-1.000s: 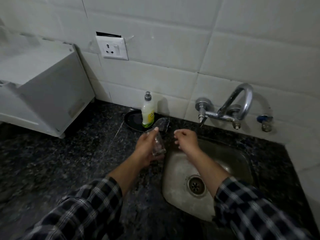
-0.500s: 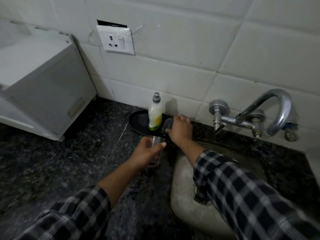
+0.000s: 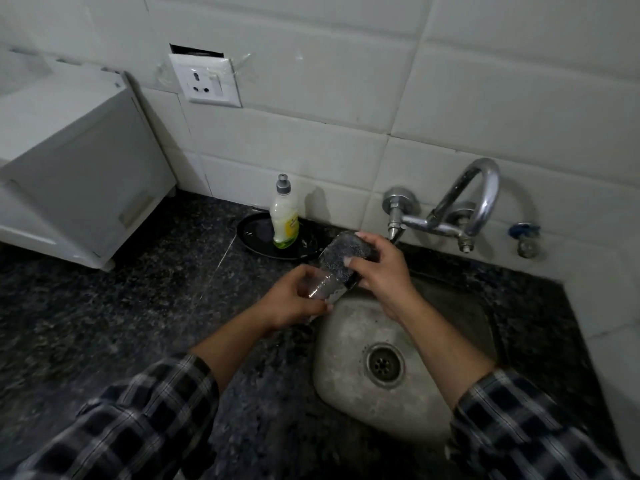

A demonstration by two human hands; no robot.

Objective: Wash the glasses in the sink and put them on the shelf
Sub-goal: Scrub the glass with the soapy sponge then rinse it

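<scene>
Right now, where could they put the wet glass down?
The dark counter between the white box and the sink is bare. Behind, the black plate with the soap bottle crowds the wall. Both hands hold glasses.

Beside the dull grey steel sink (image 3: 349, 393), the counter (image 3: 138, 306) is black granite speckled grey. Behind the sink, white wall tiles (image 3: 311, 140) and a chrome tap (image 3: 481, 202). Left of it, a pale yellow bottle (image 3: 284, 220) (grey cap) on a black dish (image 3: 252, 233). Sleeves (image 3: 145, 420): dark navy-and-white plaid. Clear glass (image 3: 341, 261).
</scene>
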